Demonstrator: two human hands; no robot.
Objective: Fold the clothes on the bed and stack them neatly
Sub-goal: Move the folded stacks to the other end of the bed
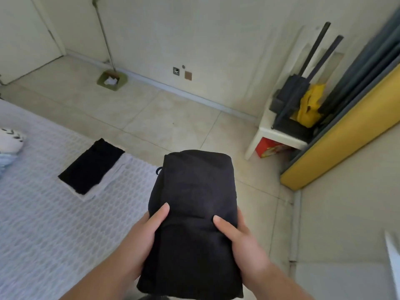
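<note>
Head cam looks down at a folded black fabric garment held up in front of the person, over the edge where the bed meets the floor. Left hand has it by the left side, thumb flat on top and the rest of the fingers tucked underneath, so that grip is closed on the cloth. Right hand does the same on the right side, thumb on top, fingers wrapped under. A small dark cord loop pokes out at the garment's upper left edge.

Over on the bed with the white textured cover there's a small stack near the far edge: a folded black piece of clothing lying on top of a folded white one, well apart from the held garment. At the far left edge of the bed sits a white item with dark markings, can't tell what it is.

Beige tiled floor beyond the bed. A green dustpan with a long handle stands by the wall. On the right, a white bench carries a yellow bag and some black gear with long poles, and a red box sits underneath it.
</note>
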